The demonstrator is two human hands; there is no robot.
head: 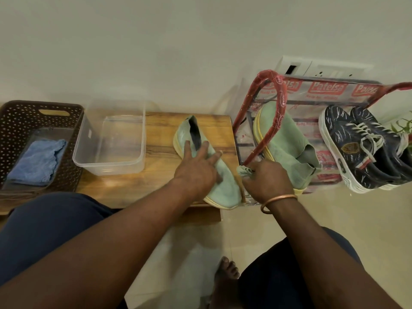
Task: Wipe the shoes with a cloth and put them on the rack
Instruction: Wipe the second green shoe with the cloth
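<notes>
A pale green slip-on shoe (225, 186) lies on the low wooden table (160, 130), toe toward me. My left hand (197, 168) rests flat on its upper with the fingers spread. My right hand (266, 180) grips a small bunched pale green cloth (244, 170) just right of the shoe, at the table's edge. The matching green shoe (287, 148) sits on the red-framed rack (274, 90), and a pair of dark blue lace-up sneakers (365, 148) stands on the rack further right.
A clear plastic tub (124, 163) stands on the table's left part. Left of it, a brown perforated basket (20, 121) holds a folded blue cloth (36, 161). The wall runs behind everything; my knees and a bare foot (225, 277) are on the tiled floor.
</notes>
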